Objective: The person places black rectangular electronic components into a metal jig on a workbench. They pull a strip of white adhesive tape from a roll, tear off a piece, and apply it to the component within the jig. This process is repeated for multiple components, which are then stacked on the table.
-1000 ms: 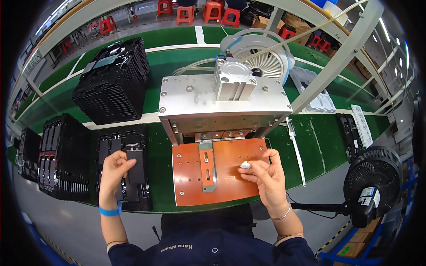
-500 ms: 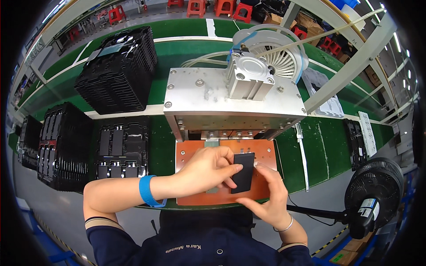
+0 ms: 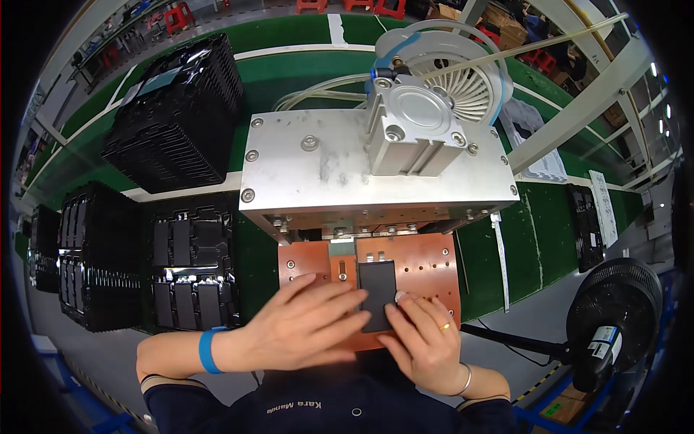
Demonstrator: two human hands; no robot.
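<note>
A flat black battery cell (image 3: 378,293) with small silver tabs at its far end lies on the orange plate (image 3: 426,264) under the front of a metal press (image 3: 325,173). Fingers spread, my left hand (image 3: 303,322) reaches along the cell's left edge; its fingertips are at that edge, though I cannot tell if they touch. My right hand (image 3: 426,336) rests low at the cell's right side, fingertips against the edge, fingers stretched out rather than wrapped round it. Part of the plate's near side is hidden by my hands.
Left of the press, a black tray (image 3: 194,271) holds several similar cells. Stacks of black trays (image 3: 177,116) stand behind it and farther left (image 3: 97,253). A white fan (image 3: 463,79) sits behind the press, a black fan (image 3: 614,304) at the right. Green mat (image 3: 520,246) covers the bench.
The cell, held up tilted between both hands before, now lies flat on the orange plate. My left hand has let go and opened, moving nearer and left. The head view has shifted slightly.
</note>
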